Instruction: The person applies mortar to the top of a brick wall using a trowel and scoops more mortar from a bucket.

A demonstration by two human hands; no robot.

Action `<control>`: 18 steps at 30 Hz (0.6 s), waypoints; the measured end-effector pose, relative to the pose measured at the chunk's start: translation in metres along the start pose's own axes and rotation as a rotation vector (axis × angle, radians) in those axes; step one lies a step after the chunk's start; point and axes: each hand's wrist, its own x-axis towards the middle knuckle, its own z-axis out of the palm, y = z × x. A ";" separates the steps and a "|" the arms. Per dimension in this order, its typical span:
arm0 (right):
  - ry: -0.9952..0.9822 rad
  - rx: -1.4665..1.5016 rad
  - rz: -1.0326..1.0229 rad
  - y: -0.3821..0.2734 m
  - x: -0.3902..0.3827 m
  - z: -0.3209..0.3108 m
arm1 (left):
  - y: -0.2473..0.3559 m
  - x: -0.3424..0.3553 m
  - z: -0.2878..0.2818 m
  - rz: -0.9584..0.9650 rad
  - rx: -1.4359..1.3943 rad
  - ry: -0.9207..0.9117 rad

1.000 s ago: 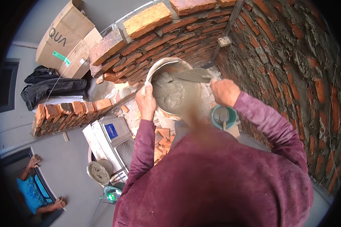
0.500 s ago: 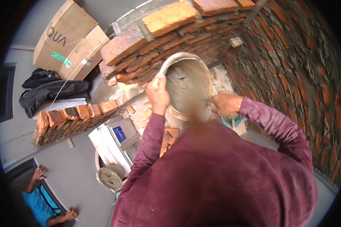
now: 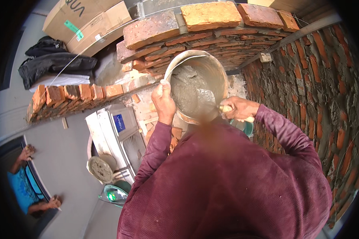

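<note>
A pale bucket holds wet grey mortar and tilts toward me. My left hand is closed around its left rim. On the other side, my right hand grips the light handle of a trowel, whose shiny blade lies against the mortar inside the bucket. A blurred smear covers the bucket's near edge and part of the trowel. Below my right hand, a green container shows only in part.
Ahead runs a brick wall with a taut string above it; a mortar-streaked brick wall rises at right. At left are a low brick wall, a cardboard box, a mortar bucket and a person in blue.
The trowel blade now shows in the mortar, and its handle is visible in my right hand. The view has shifted. My left hand keeps its hold on the rim.
</note>
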 end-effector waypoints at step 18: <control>0.033 0.041 -0.056 -0.014 -0.113 -0.128 | -0.038 -0.042 0.007 -0.064 -0.007 0.373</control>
